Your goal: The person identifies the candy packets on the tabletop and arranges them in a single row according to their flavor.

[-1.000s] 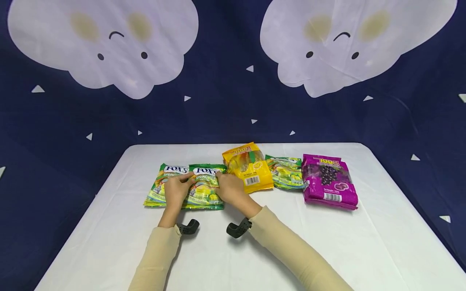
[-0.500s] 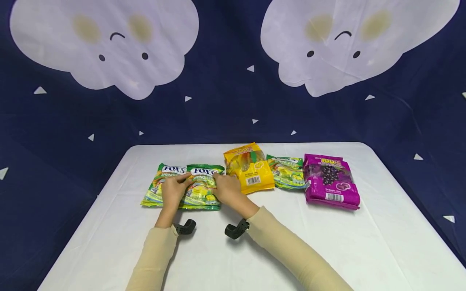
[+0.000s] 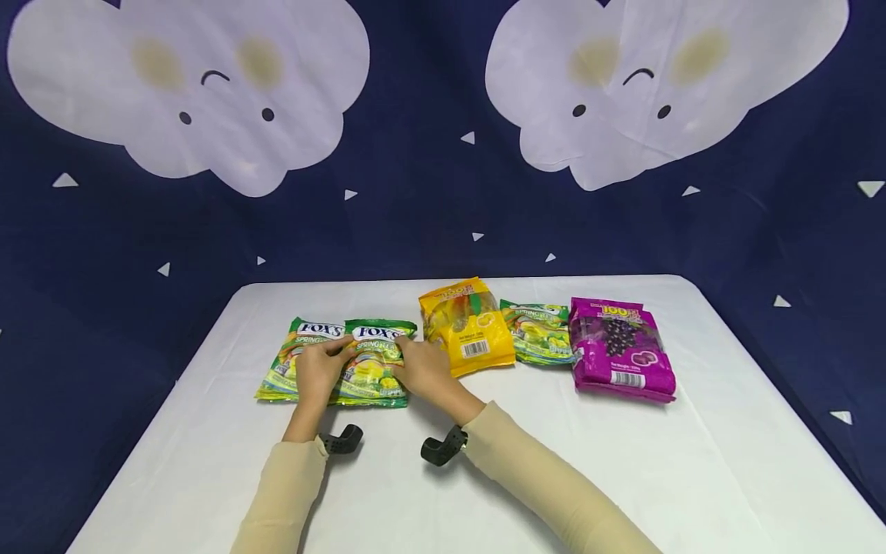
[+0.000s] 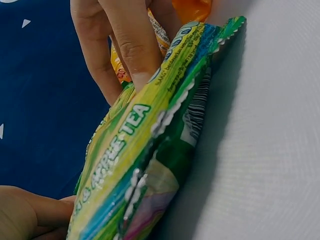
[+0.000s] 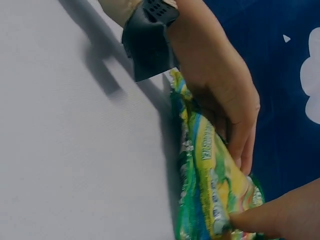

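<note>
Two green Fox's candy bags lie side by side at the table's left, the right one overlapping the left. My left hand covers part of the left candy bag and grips the near side of the right candy bag. At that bag's other side my right hand holds its edge between thumb and fingers. In the left wrist view, the right hand's fingers press on the bag's face, whose bottom seam stands a little off the table. The right wrist view has the left hand bent over the bag.
To the right lie a yellow mango candy bag, another green candy bag and a purple grape candy bag. They rest on a white-covered table. A dark blue cloth with clouds hangs behind the table.
Both hands have slid slightly left, and the two Fox's candy bags at the left have shifted left with them. The bags at the right stay put; the head view has tilted slightly.
</note>
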{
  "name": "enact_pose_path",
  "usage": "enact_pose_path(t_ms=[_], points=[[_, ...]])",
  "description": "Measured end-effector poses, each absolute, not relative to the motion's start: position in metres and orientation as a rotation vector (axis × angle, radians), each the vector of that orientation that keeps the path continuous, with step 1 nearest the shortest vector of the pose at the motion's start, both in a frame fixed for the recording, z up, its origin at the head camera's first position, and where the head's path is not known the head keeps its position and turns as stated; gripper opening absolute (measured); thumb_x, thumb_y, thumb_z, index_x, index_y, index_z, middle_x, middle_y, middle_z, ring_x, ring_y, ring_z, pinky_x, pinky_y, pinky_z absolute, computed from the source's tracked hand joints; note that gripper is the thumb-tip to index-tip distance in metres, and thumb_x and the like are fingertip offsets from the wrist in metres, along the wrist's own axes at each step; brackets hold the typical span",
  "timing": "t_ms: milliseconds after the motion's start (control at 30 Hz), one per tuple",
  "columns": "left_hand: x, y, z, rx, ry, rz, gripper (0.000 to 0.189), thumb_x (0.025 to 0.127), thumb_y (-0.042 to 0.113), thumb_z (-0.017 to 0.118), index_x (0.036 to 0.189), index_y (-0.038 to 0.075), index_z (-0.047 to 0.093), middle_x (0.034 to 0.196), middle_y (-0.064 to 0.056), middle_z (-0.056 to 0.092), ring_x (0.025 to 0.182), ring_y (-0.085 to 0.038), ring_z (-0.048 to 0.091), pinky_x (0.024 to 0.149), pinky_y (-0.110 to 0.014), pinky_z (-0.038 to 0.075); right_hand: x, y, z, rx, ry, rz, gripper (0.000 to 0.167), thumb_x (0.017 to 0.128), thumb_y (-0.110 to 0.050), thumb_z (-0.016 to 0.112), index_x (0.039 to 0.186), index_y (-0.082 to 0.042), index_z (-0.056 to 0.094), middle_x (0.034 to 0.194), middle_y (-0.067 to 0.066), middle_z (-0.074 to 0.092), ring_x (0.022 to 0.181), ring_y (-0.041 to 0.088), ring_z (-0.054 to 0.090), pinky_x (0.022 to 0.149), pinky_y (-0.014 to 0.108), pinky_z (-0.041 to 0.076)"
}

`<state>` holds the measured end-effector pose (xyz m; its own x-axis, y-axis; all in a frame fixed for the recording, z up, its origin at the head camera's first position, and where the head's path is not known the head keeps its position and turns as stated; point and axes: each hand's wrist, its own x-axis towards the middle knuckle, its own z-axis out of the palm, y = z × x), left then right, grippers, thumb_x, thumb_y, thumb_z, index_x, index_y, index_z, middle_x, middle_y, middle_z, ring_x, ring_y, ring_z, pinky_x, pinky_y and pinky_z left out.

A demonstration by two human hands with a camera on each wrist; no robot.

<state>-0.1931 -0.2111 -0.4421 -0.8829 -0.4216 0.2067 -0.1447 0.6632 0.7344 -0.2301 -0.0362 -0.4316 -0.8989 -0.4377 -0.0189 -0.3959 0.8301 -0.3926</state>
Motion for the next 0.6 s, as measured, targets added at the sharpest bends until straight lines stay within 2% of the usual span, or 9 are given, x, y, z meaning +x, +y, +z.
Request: enact_pose_path(t_ms=[133,267,367,400,500,600], points=[[-0.192,-0.211,-0.442,0.448,-2.519,-1.064,0.023,0.084,0.015,0.076,0.106,0.009,0.076,0.104,-0.014,0.071,0.092,-0.034,0.066,0.064,-0.039,0.046,-0.231,-0.034,-0.439,-0.679,2.894,-0.771,0.055,0.086,-0.029,0.074,0.135,-0.011,0.057,0.114,0.011,0.068,0.093,0.026,0.065,0.074,0.040,0.051],[-0.190,-0.211,-0.444,0.440,-2.522,-1.041,0.023,0.084,0.014,0.076,0.106,0.008,0.076,0.104,-0.015,0.071,0.093,-0.034,0.066,0.065,-0.041,0.047,-0.230,-0.034,-0.447,-0.694,2.869,-0.981,0.055,0.083,-0.023,0.078,0.133,-0.008,0.058,0.120,0.012,0.065,0.103,0.027,0.063,0.083,0.040,0.051],[-0.190,-0.210,-0.444,0.433,-2.519,-0.993,0.022,0.085,0.013,0.075,0.106,0.007,0.075,0.102,-0.016,0.071,0.083,-0.031,0.066,0.058,-0.037,0.044,-0.230,-0.033,-0.450,-0.704,2.855,-1.080,0.056,0.082,-0.020,0.079,0.132,-0.006,0.058,0.124,0.014,0.062,0.111,0.028,0.059,0.091,0.042,0.048],[-0.190,-0.209,-0.445,0.431,-2.521,-0.980,0.022,0.085,0.012,0.075,0.107,0.007,0.075,0.100,-0.017,0.071,0.074,-0.030,0.065,0.053,-0.035,0.041,-0.230,-0.033,-0.451,-0.707,2.848,-1.104,0.055,0.082,-0.019,0.079,0.132,-0.006,0.058,0.125,0.014,0.061,0.113,0.029,0.058,0.093,0.042,0.047],[-0.190,-0.205,-0.444,0.405,-2.534,-0.909,0.022,0.087,0.011,0.073,0.108,0.006,0.074,0.086,-0.018,0.069,0.054,-0.026,0.052,0.044,-0.030,0.031,-0.229,-0.029,-0.451,-0.726,2.808,-1.158,0.053,0.083,-0.015,0.077,0.131,-0.004,0.057,0.127,0.016,0.058,0.118,0.029,0.054,0.099,0.042,0.043],[-0.189,-0.200,-0.444,0.352,-2.547,-0.806,0.021,0.087,0.009,0.072,0.108,0.004,0.074,0.085,-0.019,0.066,0.051,-0.025,0.048,0.041,-0.030,0.031,-0.227,-0.022,-0.448,-0.736,2.720,-1.244,0.051,0.084,-0.010,0.074,0.131,-0.002,0.056,0.127,0.016,0.057,0.119,0.029,0.052,0.101,0.041,0.040]])
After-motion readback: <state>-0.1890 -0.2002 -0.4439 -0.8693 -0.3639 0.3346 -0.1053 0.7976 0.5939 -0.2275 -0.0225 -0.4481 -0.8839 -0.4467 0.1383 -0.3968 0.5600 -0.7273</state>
